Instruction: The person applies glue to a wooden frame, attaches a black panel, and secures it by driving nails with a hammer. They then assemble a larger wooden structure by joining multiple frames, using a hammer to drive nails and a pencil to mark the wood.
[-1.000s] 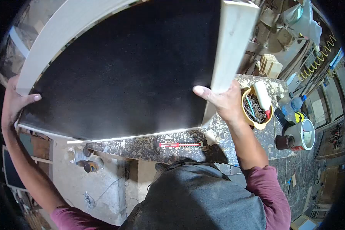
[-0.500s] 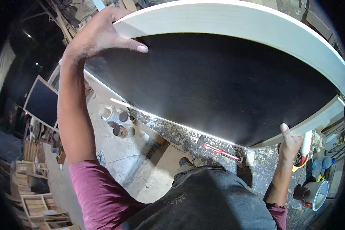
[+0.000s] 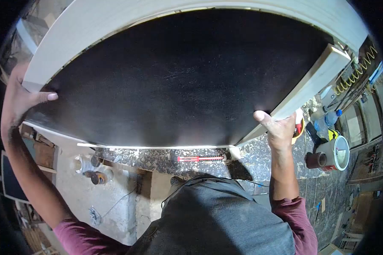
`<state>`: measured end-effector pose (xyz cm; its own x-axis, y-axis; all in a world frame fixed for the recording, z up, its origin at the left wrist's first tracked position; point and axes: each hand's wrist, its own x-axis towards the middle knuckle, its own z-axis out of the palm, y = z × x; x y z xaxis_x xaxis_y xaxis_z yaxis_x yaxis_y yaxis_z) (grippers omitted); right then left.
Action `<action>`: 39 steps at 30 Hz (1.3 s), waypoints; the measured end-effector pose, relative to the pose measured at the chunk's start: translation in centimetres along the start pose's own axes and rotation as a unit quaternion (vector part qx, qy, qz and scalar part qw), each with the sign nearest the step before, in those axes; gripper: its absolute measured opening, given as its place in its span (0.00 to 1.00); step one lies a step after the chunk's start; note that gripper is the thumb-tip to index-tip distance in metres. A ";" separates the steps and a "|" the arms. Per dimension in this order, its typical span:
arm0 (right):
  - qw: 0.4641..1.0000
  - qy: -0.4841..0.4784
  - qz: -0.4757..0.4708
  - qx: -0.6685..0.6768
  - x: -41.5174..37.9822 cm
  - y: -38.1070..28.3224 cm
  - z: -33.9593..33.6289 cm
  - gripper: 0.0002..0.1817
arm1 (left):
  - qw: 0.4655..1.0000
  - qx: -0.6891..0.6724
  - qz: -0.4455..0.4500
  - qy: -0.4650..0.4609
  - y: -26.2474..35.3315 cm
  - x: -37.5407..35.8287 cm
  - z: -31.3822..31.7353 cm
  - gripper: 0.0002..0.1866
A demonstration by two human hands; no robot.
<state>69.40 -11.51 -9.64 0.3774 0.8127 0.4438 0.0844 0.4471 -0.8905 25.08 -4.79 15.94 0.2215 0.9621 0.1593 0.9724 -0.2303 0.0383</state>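
A large black panel (image 3: 178, 80) with a pale wooden frame (image 3: 66, 36) fills the upper part of the view, tilted over a speckled worktable (image 3: 157, 158). My left hand (image 3: 23, 100) grips the frame's left corner, its thumb on the black face and its fingers partly hidden behind. My right hand (image 3: 278, 129) holds the lower right frame rail, thumb resting against the black face. Below the panel's lower edge, a red and white tool (image 3: 200, 158) lies on the worktable.
At the right are a white bucket (image 3: 334, 153), a brown cup (image 3: 316, 160), a clear bottle (image 3: 331, 117) and a coiled yellow hose (image 3: 355, 70). Open containers (image 3: 98, 177) stand on the floor at lower left. Another framed dark panel (image 3: 13, 180) is at far left.
The view has turned, and the panel now appears more level along its lower edge. My left hand appears lower and farther left, my right hand higher and farther left. Both still hold the panel.
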 end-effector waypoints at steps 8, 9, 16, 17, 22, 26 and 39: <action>0.999 -0.011 0.001 -0.037 -0.9 0.0 -0.7 0.18 | 0.995 -0.072 0.048 0.052 3.1 -0.8 0.7 0.26; 0.999 -0.011 0.003 -0.038 -0.9 0.0 -0.8 0.18 | 0.997 -0.061 0.041 0.035 2.5 -0.4 0.7 0.28; 0.986 0.042 -0.107 -0.121 -1.4 2.0 -1.2 0.39 | 0.996 0.001 0.078 0.040 9.7 1.5 1.4 0.40; 0.947 0.133 -0.252 -0.145 -1.3 0.3 -0.8 0.38 | 0.993 -0.009 0.107 0.057 12.3 1.6 1.8 0.41; 0.886 -0.332 -0.311 -0.086 -7.9 -0.2 2.0 0.23 | 0.963 0.027 0.268 -0.002 20.7 2.2 0.4 0.35; 0.744 -0.569 0.007 -0.350 -13.5 13.5 7.7 0.22 | 0.896 0.046 0.440 0.034 24.8 0.9 0.2 0.34; 0.732 -0.529 -0.021 -0.428 -20.8 21.9 9.1 0.14 | 0.929 -0.088 0.359 -0.016 25.2 3.4 1.1 0.26</action>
<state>55.05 -15.19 -37.48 -0.5299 0.8418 -0.1027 0.7941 0.4499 -0.4086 50.39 -7.17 16.36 0.8135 0.5543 0.1761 0.5466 -0.8321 0.0943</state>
